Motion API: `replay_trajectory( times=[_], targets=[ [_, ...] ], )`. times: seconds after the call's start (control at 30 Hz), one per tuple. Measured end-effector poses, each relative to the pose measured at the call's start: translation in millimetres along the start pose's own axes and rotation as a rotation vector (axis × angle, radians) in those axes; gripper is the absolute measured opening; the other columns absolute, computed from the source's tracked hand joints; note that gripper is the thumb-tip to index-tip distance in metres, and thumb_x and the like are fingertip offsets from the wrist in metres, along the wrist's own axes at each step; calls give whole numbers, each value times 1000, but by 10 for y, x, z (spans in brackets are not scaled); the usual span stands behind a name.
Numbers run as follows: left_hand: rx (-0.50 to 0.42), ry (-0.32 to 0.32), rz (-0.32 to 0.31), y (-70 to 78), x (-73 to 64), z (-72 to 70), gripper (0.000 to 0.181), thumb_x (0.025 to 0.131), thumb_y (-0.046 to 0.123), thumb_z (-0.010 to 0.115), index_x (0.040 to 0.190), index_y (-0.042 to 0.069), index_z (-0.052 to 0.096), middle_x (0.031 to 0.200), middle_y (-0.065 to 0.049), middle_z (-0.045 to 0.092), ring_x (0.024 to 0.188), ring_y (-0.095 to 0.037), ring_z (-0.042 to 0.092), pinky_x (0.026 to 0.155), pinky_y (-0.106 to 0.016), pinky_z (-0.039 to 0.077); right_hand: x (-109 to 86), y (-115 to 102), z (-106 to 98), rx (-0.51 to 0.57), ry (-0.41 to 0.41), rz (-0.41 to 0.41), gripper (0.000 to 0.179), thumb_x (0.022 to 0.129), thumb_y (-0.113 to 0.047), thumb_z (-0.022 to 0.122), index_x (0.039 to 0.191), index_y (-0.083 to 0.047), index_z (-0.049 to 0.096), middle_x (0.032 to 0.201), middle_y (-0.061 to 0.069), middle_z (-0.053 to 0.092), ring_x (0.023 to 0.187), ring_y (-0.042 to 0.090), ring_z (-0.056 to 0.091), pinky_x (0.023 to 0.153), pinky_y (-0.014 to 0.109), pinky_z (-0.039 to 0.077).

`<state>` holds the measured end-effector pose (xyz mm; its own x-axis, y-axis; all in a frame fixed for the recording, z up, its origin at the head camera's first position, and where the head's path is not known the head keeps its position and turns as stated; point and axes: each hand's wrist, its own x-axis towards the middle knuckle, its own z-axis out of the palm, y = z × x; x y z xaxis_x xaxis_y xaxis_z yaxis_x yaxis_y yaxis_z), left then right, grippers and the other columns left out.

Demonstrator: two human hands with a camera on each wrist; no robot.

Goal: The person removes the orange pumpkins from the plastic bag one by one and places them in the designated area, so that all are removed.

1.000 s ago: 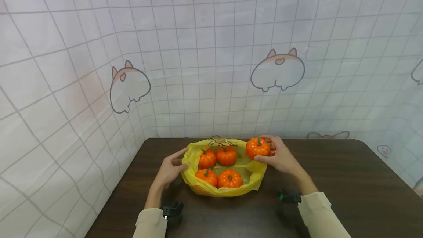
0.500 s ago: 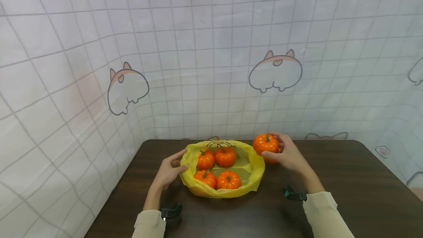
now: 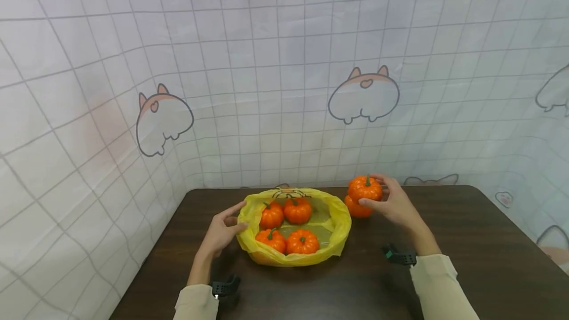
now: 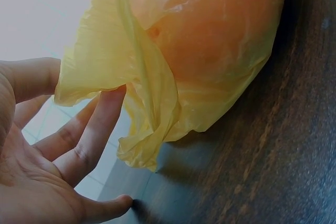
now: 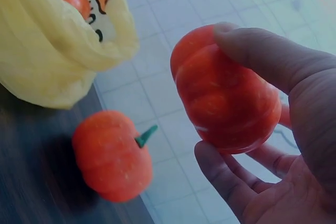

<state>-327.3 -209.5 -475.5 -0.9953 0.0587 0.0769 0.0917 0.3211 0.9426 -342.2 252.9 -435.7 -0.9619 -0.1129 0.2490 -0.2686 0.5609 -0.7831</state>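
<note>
A yellow plastic bag (image 3: 302, 259) lies with its mouth spread wide. Inside it are several small orange pumpkins, such as this near one (image 3: 303, 242) with a green stem. At the bag's left rim, my left hand (image 3: 220, 231) holds the thin plastic between thumb and fingers; some fingertips are hidden by a fold in the left wrist view. Right of the bag, my right hand (image 3: 395, 204) grips a small pumpkin (image 5: 220, 90) between thumb and fingers, raised off the table. Below and beside it, another pumpkin (image 5: 113, 156) sits on the table near the bag.
The dark wooden table (image 3: 302, 295) ends at its back edge against a pale checked cloth (image 3: 275, 127) with cartoon dogs. This cloth also hangs along the left and right sides. Black bands (image 3: 225, 288) are strapped on both wrists.
My right hand has carried the pumpkin away from the bag's right rim, to the right and slightly up, revealing the pumpkin on the table. The left hand stays at the rim.
</note>
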Motion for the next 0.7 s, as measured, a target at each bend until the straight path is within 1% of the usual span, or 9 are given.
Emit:
replay_trajectory(
  times=[0.13,0.33,0.5,0.57,0.7],
  targets=[
    [8,7,-1,0,12,1,58,95,6,70,149,24,56,119,-25,69,92,-21,68,80,-37,61,-14,40,-88,5,9,19,88,91,-43,76,159,-8,32,155,28,31,133,49,44,96,61,52],
    [17,12,1,3,0,12,58,94,5,70,148,22,57,120,-26,67,91,-20,65,76,-32,58,-45,125,-180,2,15,55,91,92,-46,75,160,-8,28,157,30,29,133,50,44,94,60,53],
    [16,12,20,22,-2,6,59,93,5,70,149,19,56,118,-28,68,89,-21,65,74,-30,57,-43,197,-225,4,29,55,91,92,-45,75,161,-7,28,158,31,29,134,51,44,96,62,51],
    [30,12,25,21,-6,-1,58,94,6,70,149,18,56,122,-29,66,92,-22,65,76,-31,56,-41,222,-235,7,35,57,91,93,-44,75,161,-6,27,159,31,28,134,52,43,97,64,50],
    [45,29,-9,16,-14,-7,57,94,7,71,147,23,58,130,-28,63,103,-27,64,82,-36,58,-43,279,-238,1,48,76,92,92,-45,74,160,-5,27,160,32,26,133,53,44,97,64,49]
  ],
)
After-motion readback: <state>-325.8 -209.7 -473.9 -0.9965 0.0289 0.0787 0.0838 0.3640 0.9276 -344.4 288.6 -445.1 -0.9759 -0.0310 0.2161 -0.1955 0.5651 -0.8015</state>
